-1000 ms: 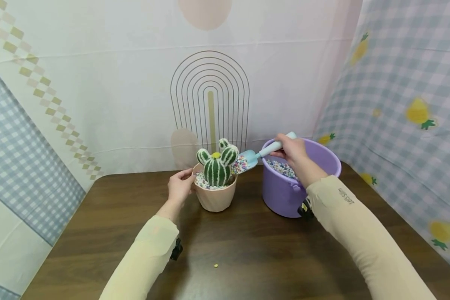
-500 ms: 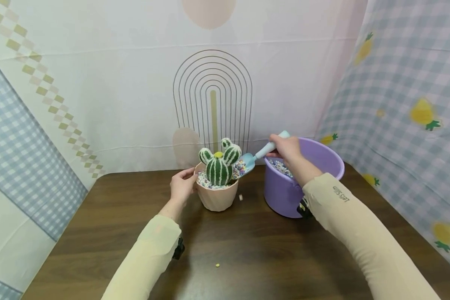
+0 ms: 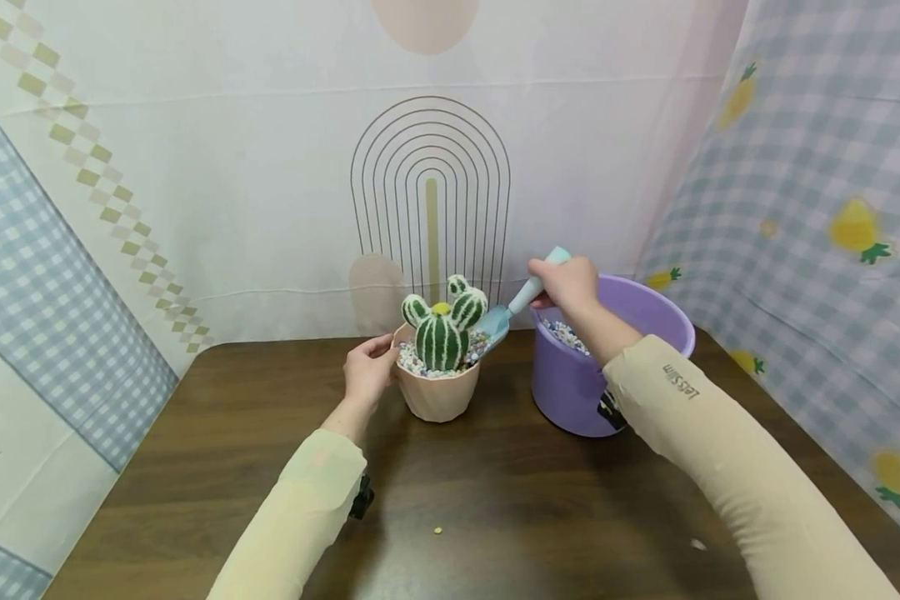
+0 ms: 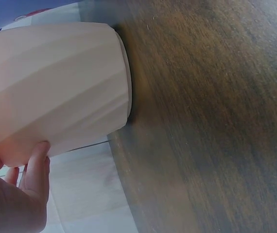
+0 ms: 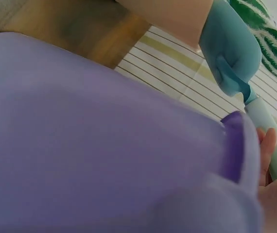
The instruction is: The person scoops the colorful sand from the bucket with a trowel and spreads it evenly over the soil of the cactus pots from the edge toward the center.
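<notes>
A pale peach flowerpot (image 3: 437, 398) stands upright on the table, holding a green-and-white knitted cactus (image 3: 441, 343) among small coloured beads (image 3: 412, 363). My left hand (image 3: 367, 371) pinches the pot's rim at its left side; in the left wrist view its fingers (image 4: 37, 167) lie against the outer wall. My right hand (image 3: 568, 285) grips the handle of a light blue trowel (image 3: 527, 293), above the left rim of a purple bucket (image 3: 570, 387). The trowel's blade (image 5: 231, 46) slopes down over the pot's right rim, with some beads at its tip.
More beads (image 3: 566, 335) lie inside the bucket. One yellow bead (image 3: 438, 531) and a blurred pale bit (image 3: 697, 544) are on the brown wooden table (image 3: 510, 500). A printed cloth (image 3: 285, 208) hangs behind; a checked cloth (image 3: 795, 250) borders the right side.
The trowel's handle has risen and its blade tilts more steeply; most beads have slid off it at the pot. A pale bit fell beside the pot. My left hand stays on the rim.
</notes>
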Demonstrator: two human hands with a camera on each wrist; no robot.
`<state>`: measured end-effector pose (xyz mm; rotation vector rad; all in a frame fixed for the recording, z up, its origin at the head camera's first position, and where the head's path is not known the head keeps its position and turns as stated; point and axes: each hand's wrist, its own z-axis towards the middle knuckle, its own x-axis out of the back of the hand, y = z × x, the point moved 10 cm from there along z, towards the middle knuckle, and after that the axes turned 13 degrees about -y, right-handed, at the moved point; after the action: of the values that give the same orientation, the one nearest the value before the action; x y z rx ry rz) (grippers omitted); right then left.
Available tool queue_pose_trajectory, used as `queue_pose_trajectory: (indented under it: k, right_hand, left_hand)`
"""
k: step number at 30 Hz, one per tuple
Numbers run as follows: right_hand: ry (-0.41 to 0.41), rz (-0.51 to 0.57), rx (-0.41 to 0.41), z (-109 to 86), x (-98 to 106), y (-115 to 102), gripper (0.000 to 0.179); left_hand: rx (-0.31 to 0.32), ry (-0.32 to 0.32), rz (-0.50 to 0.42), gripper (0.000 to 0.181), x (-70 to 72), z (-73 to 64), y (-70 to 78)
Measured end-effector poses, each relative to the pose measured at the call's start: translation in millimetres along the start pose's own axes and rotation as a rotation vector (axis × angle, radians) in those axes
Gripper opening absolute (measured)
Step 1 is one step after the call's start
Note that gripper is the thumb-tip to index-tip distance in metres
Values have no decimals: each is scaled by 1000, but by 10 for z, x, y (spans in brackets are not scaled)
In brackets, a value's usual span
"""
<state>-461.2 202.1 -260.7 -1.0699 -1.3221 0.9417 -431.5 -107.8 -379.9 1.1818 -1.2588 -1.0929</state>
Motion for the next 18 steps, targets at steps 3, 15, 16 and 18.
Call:
queue_pose_trajectory:
  k: [3,15,16,18]
  right_hand:
    - [1,-34,10,-21,17,-67,16]
    - [52,-55,60,-92,181,-246,15]
    - [53,-49,63,-94,197,-254,15]
    - [50,-31,65,-106,236,-263,15]
  left_hand:
    - [0,3,-2,34,-8,-7,6]
    - [-2,-4,-19,33,-12,-9,-5]
    - [-4,-2,-25,33,-8,-14,-9]
    - [-47,20,-23,30,21,-34,5]
